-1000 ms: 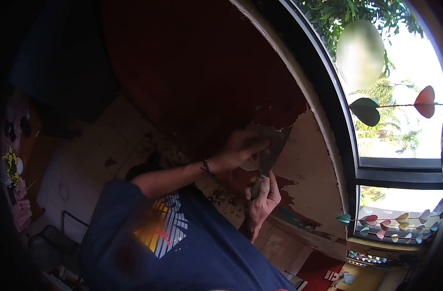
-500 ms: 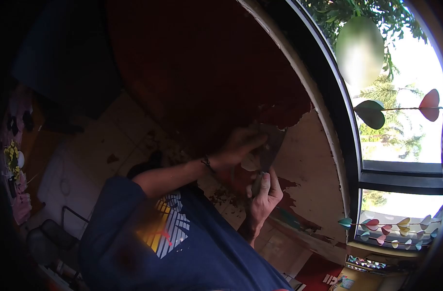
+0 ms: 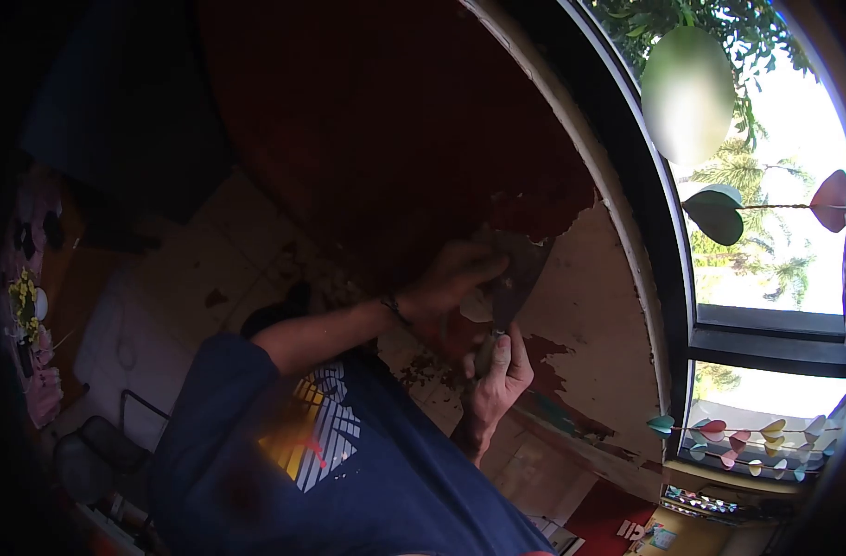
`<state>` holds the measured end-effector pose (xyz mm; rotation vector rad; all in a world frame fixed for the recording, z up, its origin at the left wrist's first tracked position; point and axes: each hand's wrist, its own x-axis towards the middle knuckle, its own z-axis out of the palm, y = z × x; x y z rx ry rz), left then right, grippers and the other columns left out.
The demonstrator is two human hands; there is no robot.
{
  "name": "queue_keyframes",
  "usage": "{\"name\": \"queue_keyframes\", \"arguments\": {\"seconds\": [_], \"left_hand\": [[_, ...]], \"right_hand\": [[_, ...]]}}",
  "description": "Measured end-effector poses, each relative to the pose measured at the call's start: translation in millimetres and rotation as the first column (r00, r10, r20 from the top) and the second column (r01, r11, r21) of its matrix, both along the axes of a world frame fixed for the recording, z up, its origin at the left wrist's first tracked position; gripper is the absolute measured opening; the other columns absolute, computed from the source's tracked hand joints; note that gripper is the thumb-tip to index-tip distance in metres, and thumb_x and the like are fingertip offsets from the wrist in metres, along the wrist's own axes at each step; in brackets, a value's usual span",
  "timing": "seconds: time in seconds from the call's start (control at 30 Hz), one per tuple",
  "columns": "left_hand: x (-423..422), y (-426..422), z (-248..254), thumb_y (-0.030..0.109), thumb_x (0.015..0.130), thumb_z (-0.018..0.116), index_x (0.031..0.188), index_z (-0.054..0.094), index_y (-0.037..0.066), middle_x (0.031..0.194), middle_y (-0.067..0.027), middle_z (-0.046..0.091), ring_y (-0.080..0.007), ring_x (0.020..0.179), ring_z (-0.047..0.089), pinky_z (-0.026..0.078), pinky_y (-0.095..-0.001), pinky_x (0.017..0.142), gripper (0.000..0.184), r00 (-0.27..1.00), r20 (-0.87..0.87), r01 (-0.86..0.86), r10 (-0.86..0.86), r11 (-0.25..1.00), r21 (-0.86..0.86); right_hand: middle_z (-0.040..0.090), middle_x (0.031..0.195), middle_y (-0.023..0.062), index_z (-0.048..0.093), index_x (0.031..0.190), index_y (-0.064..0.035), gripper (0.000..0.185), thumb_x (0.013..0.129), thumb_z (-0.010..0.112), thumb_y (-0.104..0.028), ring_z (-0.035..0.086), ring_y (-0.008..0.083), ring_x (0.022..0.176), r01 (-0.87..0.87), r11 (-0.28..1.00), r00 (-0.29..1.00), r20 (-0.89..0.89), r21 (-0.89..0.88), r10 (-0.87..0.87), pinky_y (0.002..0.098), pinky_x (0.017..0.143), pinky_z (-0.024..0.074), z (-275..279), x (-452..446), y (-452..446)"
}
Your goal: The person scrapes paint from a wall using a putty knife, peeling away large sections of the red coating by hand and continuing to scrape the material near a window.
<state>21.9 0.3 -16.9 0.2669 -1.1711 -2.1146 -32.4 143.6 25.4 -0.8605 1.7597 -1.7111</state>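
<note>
Basically, R hand [image 3: 500, 378] fingers grip scraper [image 3: 517, 295]; L hand [image 3: 444, 281] near its blade, can't tell if gripping; low angle prob. best vs. wall [image 3: 594, 292].

The wall [image 3: 585, 296] was at left of the window [image 3: 766, 347]; the garlands [image 3: 772, 428] hung before this window, the scraper [image 3: 519, 278] was at the wall.

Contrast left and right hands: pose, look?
Left hand has its fingers at the scraper blade; right hand grips the handle.
Left hand wears a dark bracelet at the wrist; right hand shows none.
Left hand is in shadow; right hand is better lit.
Both are bare.
</note>
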Motion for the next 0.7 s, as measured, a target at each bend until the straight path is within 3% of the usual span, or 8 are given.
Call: {"name": "queue_keyframes", "arguments": {"seconds": [0.13,0.23,0.33,0.4,0.63,0.7], "left_hand": [[1.1,0.6,9.7,0.03,0.093,0.049,0.089,0.061,0.003,0.076,0.0007,0.059,-0.0049,0.068,0.054,0.043,-0.0223,0.059,0.03,0.997,-0.057,-0.054,0.057,0.997,0.053],[3.1,-4.1,15.9,0.031,0.093,0.049,0.088,0.061,0.003,0.074,0.0007,0.058,-0.0045,0.066,0.053,0.042,-0.0215,0.057,0.031,0.996,-0.05,-0.062,0.074,0.978,0.198],[5.0,-3.2,11.8,0.031,0.093,0.05,0.089,0.061,0.003,0.074,0.0005,0.059,-0.0044,0.064,0.053,0.043,-0.021,0.057,0.031,0.995,-0.09,-0.034,0.045,0.992,0.121],[8.2,-4.0,11.8,0.028,0.093,0.052,0.093,0.061,0.0,0.089,-0.004,0.062,-0.0078,0.077,0.058,0.048,-0.0239,0.065,0.029,1.0,0.018,-0.011,0.009,0.997,0.072],[5.3,-6.4,9.0,0.028,0.093,0.052,0.093,0.062,0.0,0.083,-0.0026,0.062,-0.007,0.074,0.058,0.047,-0.023,0.064,0.029,0.997,-0.082,0.005,0.004,0.995,0.102],[2.0,-4.6,14.2,0.028,0.093,0.053,0.093,0.062,0.001,0.082,-0.0023,0.063,-0.0067,0.074,0.058,0.047,-0.023,0.065,0.029,0.988,-0.096,-0.119,0.119,0.993,0.007]], "right_hand": [[0.058,0.08,0.0091,0.052,0.117,0.0062,0.03,0.095,0.047,-0.014,0.049,0.0079,0.058,0.014,1.0,1.0,0.018,0.011,-0.014,0.0188,0.041,0.0355,6.4,-0.5,-13.6],[0.058,0.08,0.0092,0.052,0.117,0.0057,0.03,0.095,0.047,-0.014,0.05,0.0081,0.059,0.025,1.0,1.0,-0.002,0.006,-0.025,0.0187,0.041,0.0355,8.5,1.3,-15.3],[0.057,0.081,0.0096,0.052,0.119,0.005,0.031,0.095,0.047,-0.013,0.05,0.0081,0.061,0.04,0.999,0.999,0.001,-0.028,-0.04,0.0185,0.041,0.0353,1.9,5.7,-6.9],[0.058,0.082,0.0082,0.051,0.12,0.0052,0.031,0.095,0.046,-0.012,0.049,0.0077,0.063,0.005,0.999,0.999,0.032,-0.032,-0.004,0.0192,0.043,0.0363,5.4,5.8,-15.0],[0.058,0.086,0.007,0.05,0.122,0.0053,0.032,0.096,0.044,-0.011,0.05,0.008,0.065,0.027,0.999,1.0,-0.007,-0.025,-0.027,0.0197,0.044,0.0377,9.0,9.9,-10.8],[0.058,0.086,0.0071,0.05,0.122,0.0052,0.032,0.096,0.045,-0.011,0.05,0.0081,0.067,-0.004,1.0,1.0,0.007,-0.028,0.004,0.0196,0.044,0.0379,7.9,5.0,-13.6]]}}
